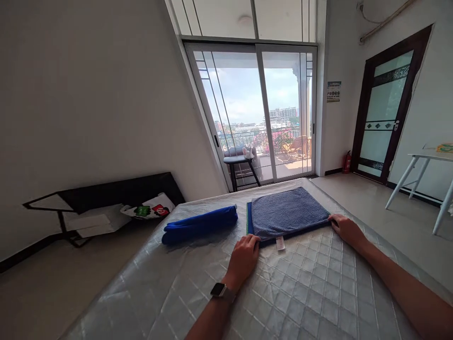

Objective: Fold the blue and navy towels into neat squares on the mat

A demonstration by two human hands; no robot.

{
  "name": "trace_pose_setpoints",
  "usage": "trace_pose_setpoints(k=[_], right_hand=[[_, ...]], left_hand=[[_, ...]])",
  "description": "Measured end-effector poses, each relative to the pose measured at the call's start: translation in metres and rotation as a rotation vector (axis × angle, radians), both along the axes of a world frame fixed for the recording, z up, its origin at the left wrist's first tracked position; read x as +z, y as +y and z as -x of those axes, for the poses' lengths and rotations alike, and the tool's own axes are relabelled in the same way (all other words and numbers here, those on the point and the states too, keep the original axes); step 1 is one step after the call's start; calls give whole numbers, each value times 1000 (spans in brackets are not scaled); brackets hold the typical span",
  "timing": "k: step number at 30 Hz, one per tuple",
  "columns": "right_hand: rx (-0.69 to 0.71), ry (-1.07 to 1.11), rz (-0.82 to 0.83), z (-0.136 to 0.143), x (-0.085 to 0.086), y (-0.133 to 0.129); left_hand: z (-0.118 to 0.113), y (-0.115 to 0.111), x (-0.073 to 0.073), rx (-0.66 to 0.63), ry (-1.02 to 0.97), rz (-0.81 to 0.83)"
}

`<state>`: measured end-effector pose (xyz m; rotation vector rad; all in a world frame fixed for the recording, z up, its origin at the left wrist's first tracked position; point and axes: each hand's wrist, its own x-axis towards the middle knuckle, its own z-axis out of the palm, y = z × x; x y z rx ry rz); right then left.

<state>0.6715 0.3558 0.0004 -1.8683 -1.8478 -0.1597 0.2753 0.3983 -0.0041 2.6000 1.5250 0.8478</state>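
Observation:
A grey-blue towel [288, 212] lies flat on top of a darker blue cloth [249, 219] on the plastic-covered mattress [300, 283]. A white label [280, 243] sticks out at its near edge. My left hand [244, 257], with a watch on the wrist, has its fingers closed on the near left corner. At the near right corner, my right hand [345, 229] pinches the towel's edge between thumb and fingers. Left of the towel rests a folded bright blue cloth [200, 225], touched by neither hand.
Beyond the mattress stands a dark stool [241, 160] before the sliding glass door [262, 113]. On the left is a low black frame [120, 193] with bags on it. A white table [432, 156] and a fire extinguisher [347, 162] are on the right.

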Motion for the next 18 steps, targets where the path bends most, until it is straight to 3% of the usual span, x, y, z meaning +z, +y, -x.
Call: trace_pose_setpoints(k=[18], right_hand=[[-16,-104,25,2,9,-1]], left_hand=[[-9,-10,14,40,-11,59]])
